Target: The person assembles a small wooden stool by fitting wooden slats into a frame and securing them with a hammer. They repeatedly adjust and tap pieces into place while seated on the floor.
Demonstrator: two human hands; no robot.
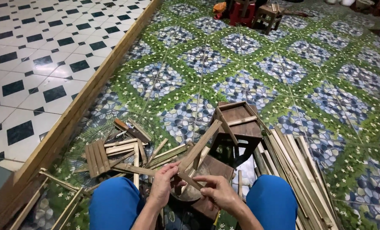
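Both your hands hold a frame of bamboo strips (197, 154) just in front of the small wooden stool (237, 127): left hand (164, 184) closed on its lower corner, right hand (217, 191) pinching the bottom strip

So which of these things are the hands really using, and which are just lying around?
In use:
- left hand and right hand, both gripping the bamboo strip frame
- small wooden stool right in front

Just lying about:
- round wire basket of cut bamboo pieces
- long bamboo slats
- red stool far off
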